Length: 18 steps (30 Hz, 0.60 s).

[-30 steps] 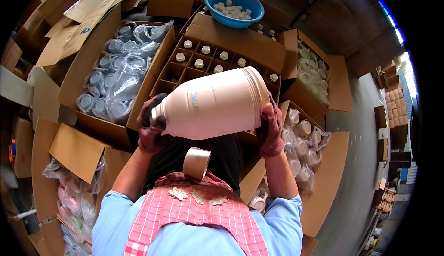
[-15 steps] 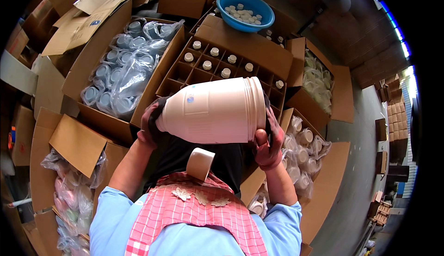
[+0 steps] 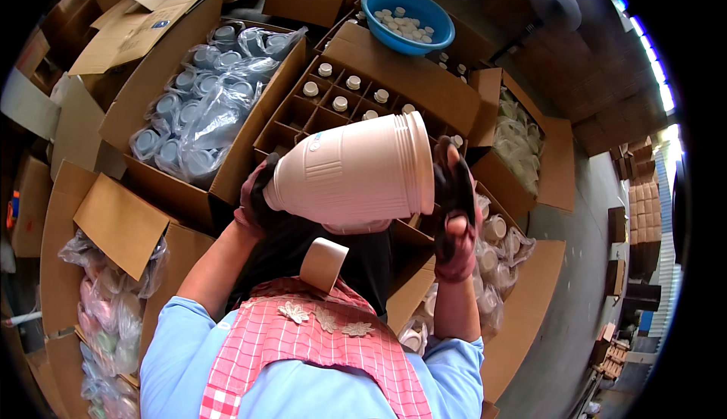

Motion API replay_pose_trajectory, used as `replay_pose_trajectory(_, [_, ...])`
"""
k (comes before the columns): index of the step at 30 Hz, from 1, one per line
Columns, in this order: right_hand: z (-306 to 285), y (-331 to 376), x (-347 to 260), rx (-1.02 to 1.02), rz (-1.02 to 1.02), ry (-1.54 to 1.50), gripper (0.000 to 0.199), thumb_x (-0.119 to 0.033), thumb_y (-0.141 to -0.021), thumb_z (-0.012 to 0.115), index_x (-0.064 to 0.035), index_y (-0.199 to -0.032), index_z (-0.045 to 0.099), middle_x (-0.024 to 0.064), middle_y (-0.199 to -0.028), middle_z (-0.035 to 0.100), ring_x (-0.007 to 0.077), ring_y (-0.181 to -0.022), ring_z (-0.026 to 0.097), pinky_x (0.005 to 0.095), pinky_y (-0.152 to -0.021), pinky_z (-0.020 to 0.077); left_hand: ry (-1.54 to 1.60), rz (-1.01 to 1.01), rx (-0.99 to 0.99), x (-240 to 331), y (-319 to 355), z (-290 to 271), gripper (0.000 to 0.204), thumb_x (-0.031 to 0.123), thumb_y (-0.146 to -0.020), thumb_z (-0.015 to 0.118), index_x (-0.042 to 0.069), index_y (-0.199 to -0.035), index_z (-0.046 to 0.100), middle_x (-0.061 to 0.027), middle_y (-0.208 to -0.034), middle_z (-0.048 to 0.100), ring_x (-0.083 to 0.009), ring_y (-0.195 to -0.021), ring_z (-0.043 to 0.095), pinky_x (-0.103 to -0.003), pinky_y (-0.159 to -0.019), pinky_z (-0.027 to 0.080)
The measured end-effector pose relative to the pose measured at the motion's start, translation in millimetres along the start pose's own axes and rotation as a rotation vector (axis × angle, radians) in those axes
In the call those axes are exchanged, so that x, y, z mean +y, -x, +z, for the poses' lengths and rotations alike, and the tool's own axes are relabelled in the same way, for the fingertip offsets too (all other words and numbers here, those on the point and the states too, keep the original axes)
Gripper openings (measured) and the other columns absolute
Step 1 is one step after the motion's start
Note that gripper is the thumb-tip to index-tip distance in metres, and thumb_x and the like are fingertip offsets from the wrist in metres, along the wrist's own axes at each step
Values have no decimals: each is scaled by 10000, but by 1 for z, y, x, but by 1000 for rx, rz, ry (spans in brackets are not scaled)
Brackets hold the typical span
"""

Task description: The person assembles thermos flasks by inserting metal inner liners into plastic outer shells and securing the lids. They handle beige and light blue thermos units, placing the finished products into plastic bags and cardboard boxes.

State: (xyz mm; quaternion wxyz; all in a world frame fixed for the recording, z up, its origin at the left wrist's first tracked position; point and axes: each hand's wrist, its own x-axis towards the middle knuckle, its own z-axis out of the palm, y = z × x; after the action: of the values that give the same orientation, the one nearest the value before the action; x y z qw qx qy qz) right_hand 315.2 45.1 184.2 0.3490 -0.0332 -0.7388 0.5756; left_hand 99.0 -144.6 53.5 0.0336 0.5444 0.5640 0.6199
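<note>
I hold a pale pink plastic thermos shell [image 3: 348, 169] on its side in front of me, its narrow neck to the left and its ribbed wide end to the right. My left hand [image 3: 259, 195], in a dark and maroon glove, is closed round the neck end. Just beyond the wide end, my right hand [image 3: 456, 218] is upright with its gloved fingers stretched out; its fingertips are bare. A pink part [image 3: 360, 227], perhaps a handle, shows beneath the shell. A roll of tape [image 3: 324, 262] rests against my checked apron [image 3: 303, 328].
A divided carton [image 3: 295, 116] with white-capped necks stands ahead. Left of it is a box of bagged blue-grey parts [image 3: 197, 116]. A blue basin [image 3: 409, 40] holds white caps. More open boxes of bagged parts [image 3: 492, 267] flank me, and a fan [image 3: 554, 6] stands far right.
The thermos shell has rolled about its length, so its small sticker moved up and the pink part came out below. My right hand has come off the wide end, fingers straightened.
</note>
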Motion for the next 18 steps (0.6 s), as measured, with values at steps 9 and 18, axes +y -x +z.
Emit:
replay_pose_trajectory(9, [4,4,29,-9,233,102,629,-406,-899,505,27,-1341,390,197,-1299,490,299,-1251,432,378,-1047,303,162,173,393,0,2,20,390,197,-922,416,-22,-1245,429,-160,-1088,595,-251,-1028,577,-369,-908,459])
replay_pose_trajectory(18, [-2,-7,21,-410,-557,511,475,-470,-869,518,-81,-1138,563,294,-1336,404,519,-1241,356,539,-1048,236,441,-507,-149,-8,2,-2,457,127,-823,597,-8,-1234,452,-137,-1131,582,-233,-1044,573,-347,-922,454])
